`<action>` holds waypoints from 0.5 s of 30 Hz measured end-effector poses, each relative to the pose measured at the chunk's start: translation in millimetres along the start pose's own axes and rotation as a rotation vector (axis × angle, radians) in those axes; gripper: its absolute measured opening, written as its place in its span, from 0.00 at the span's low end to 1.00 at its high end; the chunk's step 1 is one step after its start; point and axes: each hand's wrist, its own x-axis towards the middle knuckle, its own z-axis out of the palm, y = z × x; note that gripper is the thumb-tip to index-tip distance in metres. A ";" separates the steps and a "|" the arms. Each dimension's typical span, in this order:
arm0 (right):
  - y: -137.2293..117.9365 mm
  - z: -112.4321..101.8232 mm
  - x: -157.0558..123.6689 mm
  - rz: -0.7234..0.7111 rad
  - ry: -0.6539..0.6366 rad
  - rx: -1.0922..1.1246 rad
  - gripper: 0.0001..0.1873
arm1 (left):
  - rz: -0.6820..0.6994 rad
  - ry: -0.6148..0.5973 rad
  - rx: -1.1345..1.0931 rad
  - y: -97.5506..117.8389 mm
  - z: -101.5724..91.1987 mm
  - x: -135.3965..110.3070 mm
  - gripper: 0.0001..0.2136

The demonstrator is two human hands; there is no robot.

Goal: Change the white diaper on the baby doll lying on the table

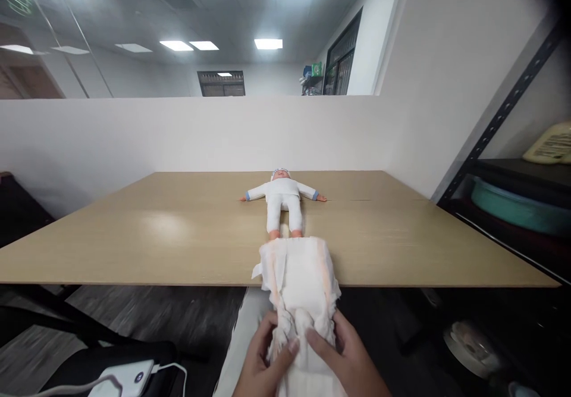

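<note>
A baby doll (283,198) in a white suit lies on its back on the wooden table (178,236), arms spread, feet toward me. A white diaper (298,275) hangs over the table's near edge, its far end by the doll's feet. My left hand (261,361) and my right hand (345,358) both grip the bunched near end of the diaper below the table edge, fingers curled into the fabric.
A white partition wall (134,135) stands behind the table. A black metal shelf (504,112) at the right holds a teal basin (513,207). A white power bank with a cable (127,379) rests on a dark surface at the lower left.
</note>
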 end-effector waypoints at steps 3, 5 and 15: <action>-9.7 11.1 24.9 -0.094 -0.122 0.009 0.35 | -0.029 0.071 -0.059 7.7 -2.2 13.5 0.19; -6.8 12.3 38.5 -0.146 -0.147 -0.019 0.30 | -0.045 0.127 -0.034 9.1 -5.3 21.0 0.21; 30.8 -22.5 80.1 -0.124 0.088 -0.252 0.29 | -0.105 0.199 0.063 -35.1 -25.9 41.3 0.24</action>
